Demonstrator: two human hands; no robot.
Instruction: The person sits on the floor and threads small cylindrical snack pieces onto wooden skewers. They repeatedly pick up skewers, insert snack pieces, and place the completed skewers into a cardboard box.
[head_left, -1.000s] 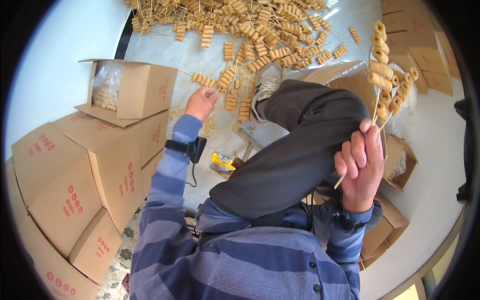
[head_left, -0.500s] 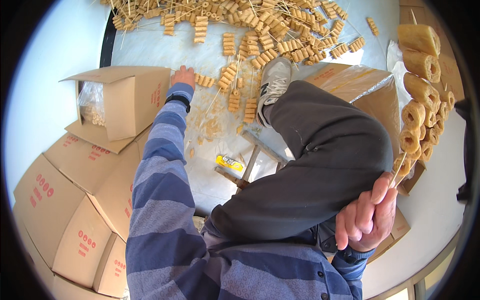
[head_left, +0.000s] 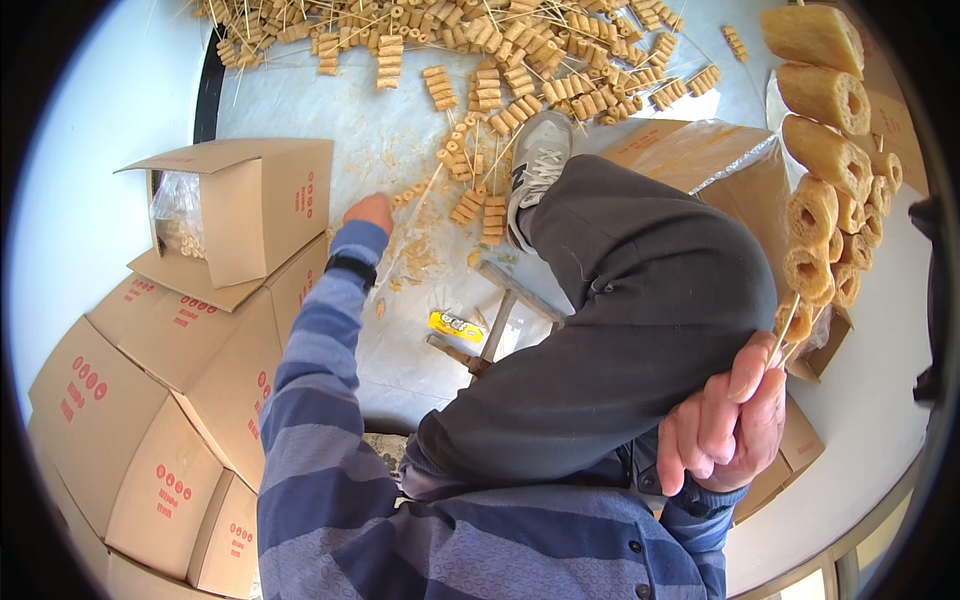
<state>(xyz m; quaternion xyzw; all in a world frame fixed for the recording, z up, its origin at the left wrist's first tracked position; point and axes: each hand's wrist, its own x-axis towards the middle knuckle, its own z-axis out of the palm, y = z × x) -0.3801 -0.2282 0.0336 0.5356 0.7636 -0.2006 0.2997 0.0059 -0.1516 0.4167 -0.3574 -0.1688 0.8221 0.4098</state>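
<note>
My right hand (head_left: 725, 420) is closed around the thin sticks of several skewers (head_left: 822, 170). They stand up from my fingers at the right, threaded with golden-brown hollow rolls. My left hand (head_left: 370, 212) reaches low over the floor at centre left, with its fingers curled in. A small skewer of rolls (head_left: 408, 194) sticks out beside those fingers; its stick is hidden in the hand. Just right of it, other skewers (head_left: 466, 208) lie close together on the floor.
A big heap of skewered rolls (head_left: 500, 40) covers the far floor. An open carton (head_left: 285, 205) with a plastic liner stands on stacked cartons (head_left: 135, 400) at left. Another carton (head_left: 730, 190) is beyond my knee. A yellow packet (head_left: 455, 326) lies by a stool frame (head_left: 497, 325).
My left hand has closed and come nearer to me, and the small skewer beside it has shifted with it. My right hand still holds its skewers, which now lean slightly closer in view.
</note>
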